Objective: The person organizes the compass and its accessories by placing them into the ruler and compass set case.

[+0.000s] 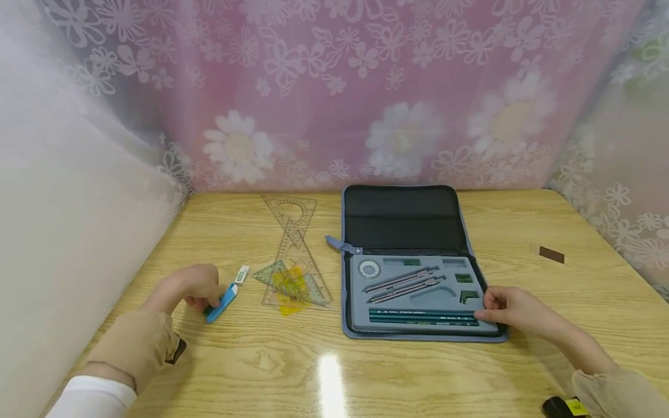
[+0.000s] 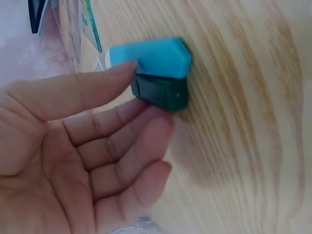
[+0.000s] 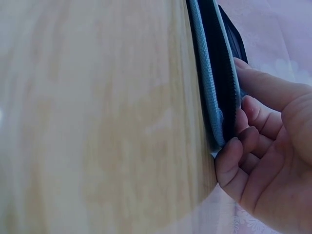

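Observation:
On the left, my left hand [image 1: 195, 285] pinches a small dark green block [image 2: 161, 91] between thumb and fingers. A blue, white-ended stick-like piece [image 2: 151, 56] lies right against that block, and the thumb tip touches it. My right hand [image 1: 514, 307] grips the right edge of an open zippered drawing-set case [image 1: 425, 338], thumb on top and fingers curled at its side. In the case's grey tray sit two metal compasses [image 1: 401, 280], dark green pencils [image 1: 418, 316], a white ring [image 1: 369, 268] and small green pieces [image 1: 463, 278].
Between the left hand and the case lie overlapping clear set squares [image 1: 308, 261] and yellow stencil-like pieces [image 1: 290, 284]. A white eraser [image 1: 242, 274] is beside the blue piece. A brown strip [image 1: 551, 255] lies at the right. Floral curtains [image 1: 334, 87] border the wooden table.

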Demonstrator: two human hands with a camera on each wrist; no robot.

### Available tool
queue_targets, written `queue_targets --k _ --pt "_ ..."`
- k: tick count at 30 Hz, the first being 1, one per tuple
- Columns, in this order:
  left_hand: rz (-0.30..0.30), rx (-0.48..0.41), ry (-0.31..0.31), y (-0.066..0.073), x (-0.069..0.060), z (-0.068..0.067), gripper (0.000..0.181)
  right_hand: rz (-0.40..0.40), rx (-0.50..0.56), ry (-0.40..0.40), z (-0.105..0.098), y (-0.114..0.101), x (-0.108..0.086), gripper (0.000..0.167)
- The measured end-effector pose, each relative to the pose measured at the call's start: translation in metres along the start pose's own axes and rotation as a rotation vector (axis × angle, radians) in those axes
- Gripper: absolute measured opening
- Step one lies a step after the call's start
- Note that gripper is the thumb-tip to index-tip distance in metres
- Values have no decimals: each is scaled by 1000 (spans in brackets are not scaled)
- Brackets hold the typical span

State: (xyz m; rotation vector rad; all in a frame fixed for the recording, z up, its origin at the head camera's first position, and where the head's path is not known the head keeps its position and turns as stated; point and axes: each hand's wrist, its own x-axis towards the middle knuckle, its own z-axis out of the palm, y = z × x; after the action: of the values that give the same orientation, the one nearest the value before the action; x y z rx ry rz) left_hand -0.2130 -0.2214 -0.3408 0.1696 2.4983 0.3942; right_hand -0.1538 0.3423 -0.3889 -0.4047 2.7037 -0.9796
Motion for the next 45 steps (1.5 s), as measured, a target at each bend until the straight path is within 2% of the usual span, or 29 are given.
queue_targets --k 4,7,12,15,23,30,35,40,42,45 --pt "20 -85 -14 -2 6 1 16 1 3 -5 0 1 0 26" --pt "43 -119 1 -1 9 1 21 -4 7 -11 0 2 0 25" --pt "53 -89 57 3 11 1 33 1 12 -21 0 4 0 25" --pt "46 -77 73 5 11 2 33 3 15 -24 0 5 0 25" --pt "75 -11 130 5 14 5 36 -4 17 -24 0 3 -1 25" --pt "101 46 267 0 22 1 34 -13 22 -23 -1 1 -1 26" --pt "160 60 338 -1 27 -6 38 -17 24 -22 -2 -1 -1 25" --pt "186 36 370 11 27 -16 19 -21 39 -27 -1 -1 -1 25" --pt "202 21 380 21 28 -21 9 -25 38 -25 -1 0 -1 25" --pt "234 23 399 40 32 -28 10 -29 30 -17 -1 1 0 25"
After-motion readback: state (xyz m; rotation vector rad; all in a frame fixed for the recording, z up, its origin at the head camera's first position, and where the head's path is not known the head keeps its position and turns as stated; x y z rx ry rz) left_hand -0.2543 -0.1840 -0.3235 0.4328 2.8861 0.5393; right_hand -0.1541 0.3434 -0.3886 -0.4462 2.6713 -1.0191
